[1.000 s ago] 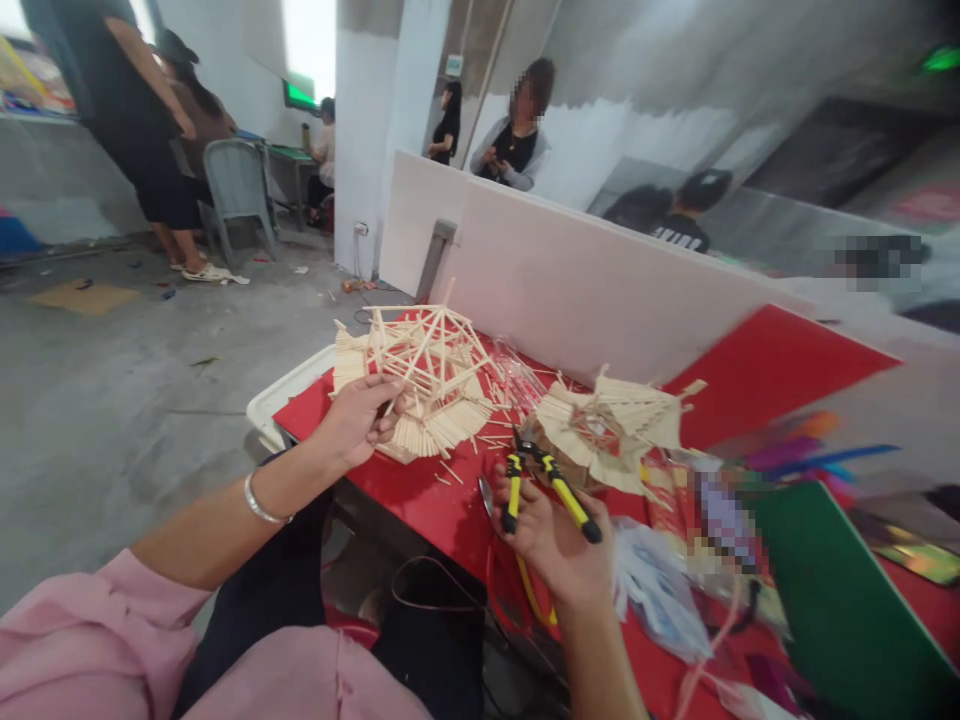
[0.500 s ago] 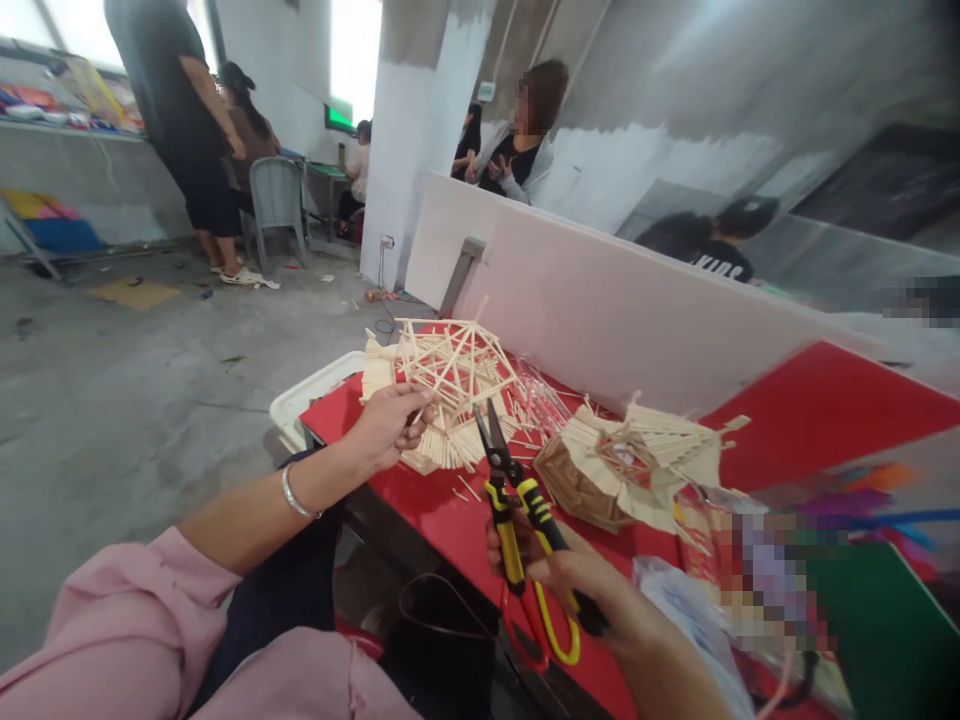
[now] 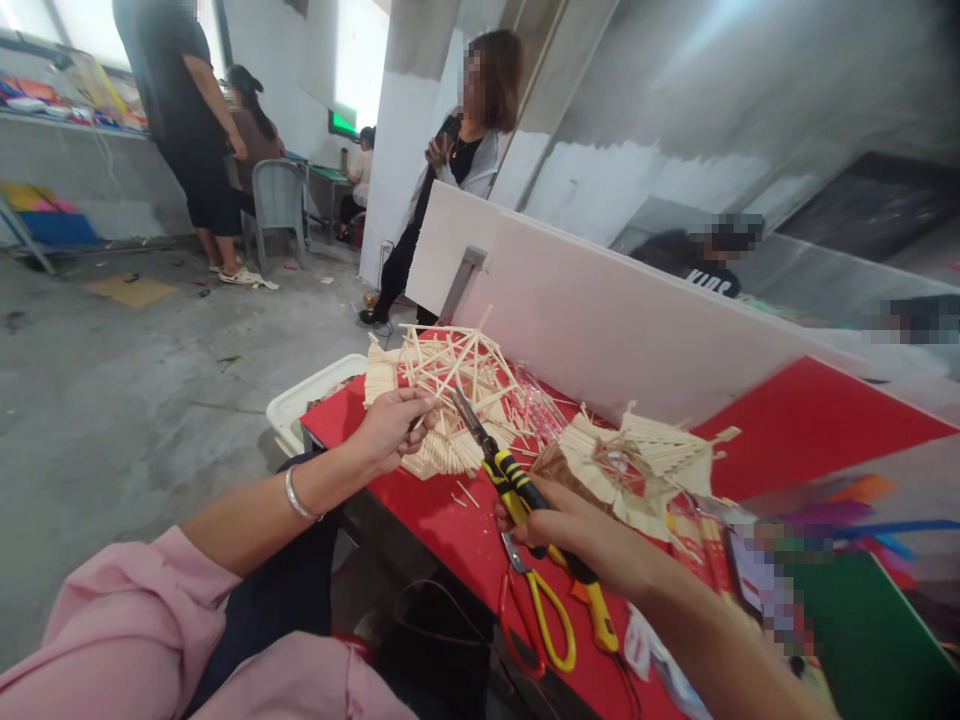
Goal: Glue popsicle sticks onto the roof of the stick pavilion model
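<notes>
My left hand (image 3: 397,430) is closed in a pinch on a thin wooden stick (image 3: 421,418), at the near side of a pile of pale sticks. My right hand (image 3: 559,520) grips black and yellow snips (image 3: 495,460), their handles squeezed and their blades together. The tips of the snips lie just right of my left fingertips. Behind both hands, an open framework of joined sticks (image 3: 472,360) rests over the pile. Flat rows of sticks (image 3: 450,450) lie under it. To the right sits a roof-like stick model (image 3: 637,450), partly behind my right hand.
Scissors (image 3: 536,620) with red and yellow loops and a yellow-handled corded tool (image 3: 600,615) lie on the red table (image 3: 420,520). White boards (image 3: 600,310) stand along its far side. A white tub (image 3: 285,405) is at the left. Several people are around the room.
My right hand has brought the snips up and left towards my left hand, and their blades have closed. The yellow-handled tool has come into view. A standing person behind the boards has moved left.
</notes>
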### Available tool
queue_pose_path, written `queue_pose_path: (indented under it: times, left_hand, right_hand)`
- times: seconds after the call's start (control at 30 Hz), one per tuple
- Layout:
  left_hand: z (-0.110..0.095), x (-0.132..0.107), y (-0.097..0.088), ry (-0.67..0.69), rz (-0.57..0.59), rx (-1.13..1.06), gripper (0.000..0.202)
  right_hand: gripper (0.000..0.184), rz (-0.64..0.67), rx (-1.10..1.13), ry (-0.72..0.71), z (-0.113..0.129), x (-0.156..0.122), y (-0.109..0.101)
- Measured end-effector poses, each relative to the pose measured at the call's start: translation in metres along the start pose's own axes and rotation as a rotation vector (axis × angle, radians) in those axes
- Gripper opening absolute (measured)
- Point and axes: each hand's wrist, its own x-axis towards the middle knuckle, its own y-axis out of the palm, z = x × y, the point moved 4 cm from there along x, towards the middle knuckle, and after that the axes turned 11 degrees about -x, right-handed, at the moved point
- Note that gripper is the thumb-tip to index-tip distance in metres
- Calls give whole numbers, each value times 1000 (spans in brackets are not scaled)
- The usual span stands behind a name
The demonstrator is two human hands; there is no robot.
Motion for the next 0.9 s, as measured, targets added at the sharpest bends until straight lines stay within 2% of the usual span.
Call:
queue_pose_path:
  times: [0.1, 0.27, 0.37, 0.47, 0.57, 0.7, 0.8, 0.9]
  left_hand:
    - [0, -8, 1, 25, 10, 22, 17]
    - [-4, -22, 8, 105, 93, 122, 20]
    - [-7, -32, 14, 161, 163, 232, 15]
    - [-9, -46, 21, 234, 225, 387, 13]
    - [-2, -62, 24, 299, 265, 554, 13]
    - [25, -77, 19, 318, 332, 742, 17]
    - [49, -83, 13, 348, 392, 831, 20]
    - [70, -83, 7, 282, 412, 830, 26]
  right_hand:
    - [17, -25, -103, -28, 9, 2, 2]
    - [55, -126, -230, -200, 20, 1, 10]
    - [68, -207, -239, -245, 16, -4, 17]
    - [80, -283, -218, -200, -7, -12, 30]
    - [88, -356, -178, -180, -37, -22, 52]
    - [84, -441, -51, -203, -66, -35, 91]
    - [83, -457, 64, -157, -86, -42, 115]
    - [83, -475, 145, -125, -106, -48, 132]
